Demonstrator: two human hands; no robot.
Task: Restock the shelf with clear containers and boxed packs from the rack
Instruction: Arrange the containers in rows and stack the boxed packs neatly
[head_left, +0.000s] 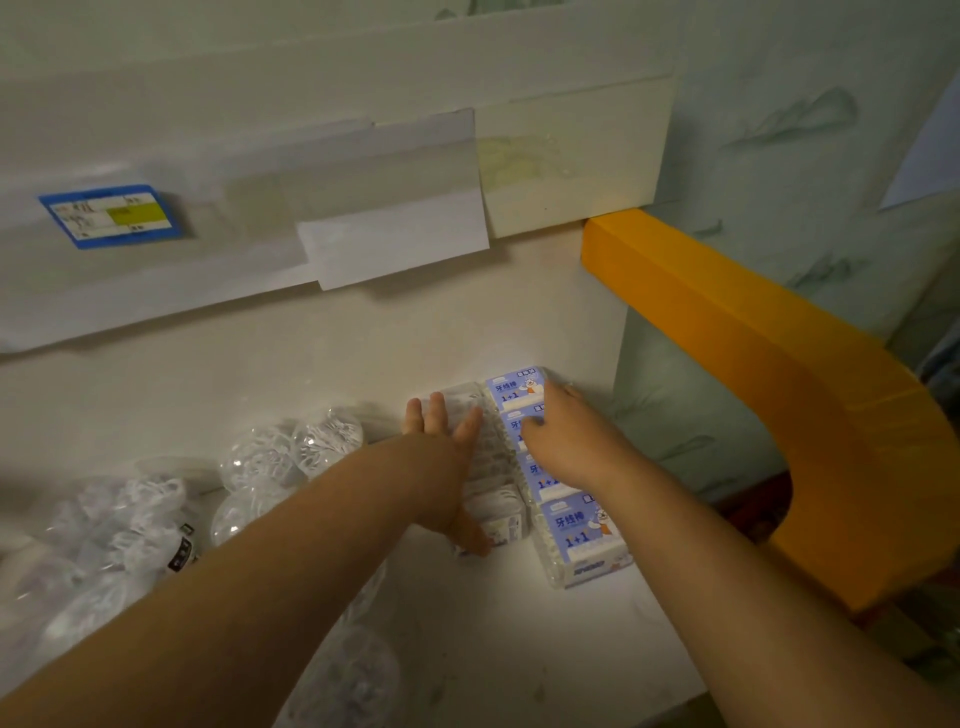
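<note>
Clear round containers (291, 457) lie at the shelf's (493, 649) near left. Right of them, boxed packs (582, 535) in blue, printed "1+1", form a row running away from the camera. The left hand (447, 447) presses flat, fingers straight, on the adjoining pale packs; the right hand (566, 436) rests loosely curled on the row. An orange bracket (779, 364) borders the right. A blue price tag (111, 215), unreadable, hangs beyond.

A shop, judging by the white shelf (467, 322) stocked in rows: identical boxed packs (582, 530) lined up under the right hand (566, 441), a blue-and-yellow price tag (111, 215) in a clear strip up left of the left hand (452, 457), clear containers (291, 452) heaped left of it.
</note>
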